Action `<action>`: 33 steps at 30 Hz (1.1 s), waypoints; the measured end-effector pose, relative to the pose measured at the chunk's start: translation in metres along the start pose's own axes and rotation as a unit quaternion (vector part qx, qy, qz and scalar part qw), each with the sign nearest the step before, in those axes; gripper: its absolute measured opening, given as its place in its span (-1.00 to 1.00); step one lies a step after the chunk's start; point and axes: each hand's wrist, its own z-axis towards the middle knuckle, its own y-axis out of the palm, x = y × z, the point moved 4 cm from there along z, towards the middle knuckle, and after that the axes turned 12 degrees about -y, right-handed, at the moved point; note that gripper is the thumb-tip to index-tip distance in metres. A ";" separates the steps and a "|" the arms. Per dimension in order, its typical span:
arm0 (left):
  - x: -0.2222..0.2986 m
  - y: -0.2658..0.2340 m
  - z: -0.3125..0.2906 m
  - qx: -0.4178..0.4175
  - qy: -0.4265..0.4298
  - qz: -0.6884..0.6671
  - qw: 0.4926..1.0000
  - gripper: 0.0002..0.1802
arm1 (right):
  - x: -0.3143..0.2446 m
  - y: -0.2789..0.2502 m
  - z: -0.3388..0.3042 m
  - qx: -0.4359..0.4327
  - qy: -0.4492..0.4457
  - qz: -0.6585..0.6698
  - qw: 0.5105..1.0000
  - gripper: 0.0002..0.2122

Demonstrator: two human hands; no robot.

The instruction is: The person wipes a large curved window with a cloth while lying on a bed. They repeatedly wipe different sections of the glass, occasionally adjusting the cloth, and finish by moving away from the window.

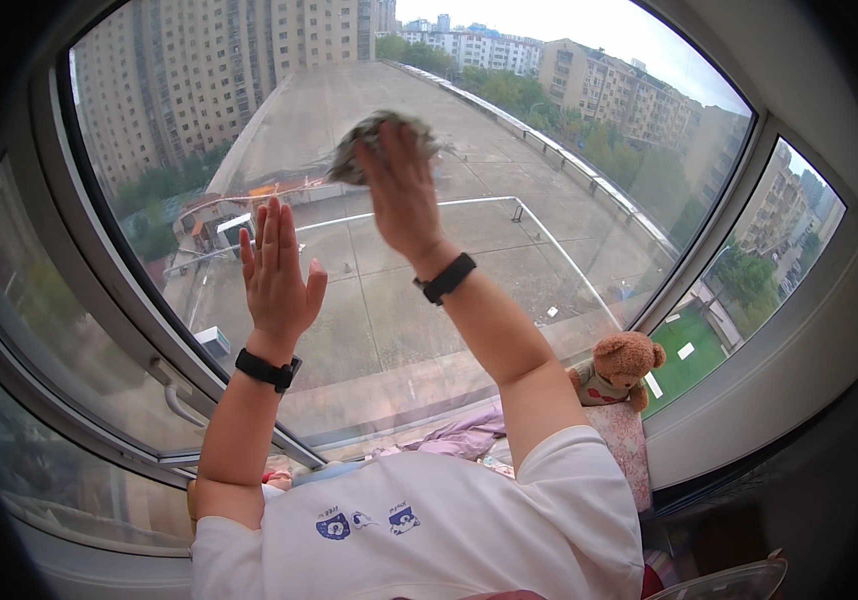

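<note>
A large window pane (429, 290) fills the view in front of me. My right hand (404, 200) is raised against it and presses a crumpled grey-green cloth (354, 150) to the glass with its fingers laid over it. The hand and cloth are slightly blurred. Lower and to the left, my left hand (279, 280) is held up flat at the pane, fingers stretched and thumb apart, with nothing in it. Whether its palm touches the glass I cannot tell. Each wrist wears a black band.
A brown teddy bear (621, 362) sits at the right on a pink patterned cover (621, 440). Lilac fabric (464, 435) lies along the sill. At the left, a window handle (181, 408) juts from the frame. Beyond the glass are a flat roof and buildings.
</note>
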 end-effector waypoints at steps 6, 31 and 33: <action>-0.001 0.010 -0.008 -0.027 0.016 0.013 0.999 -0.18 | -0.051 0.033 -0.030 -0.062 -0.136 0.054 0.987 -0.57; -0.067 -0.040 -0.063 -0.049 -0.025 0.009 0.998 -0.09 | -0.119 0.069 -0.116 -0.014 0.061 0.053 0.997 -0.60; -0.070 -0.044 -0.069 -0.056 -0.012 0.009 0.998 -0.08 | -0.164 0.094 -0.119 -0.038 0.028 0.058 0.997 -0.57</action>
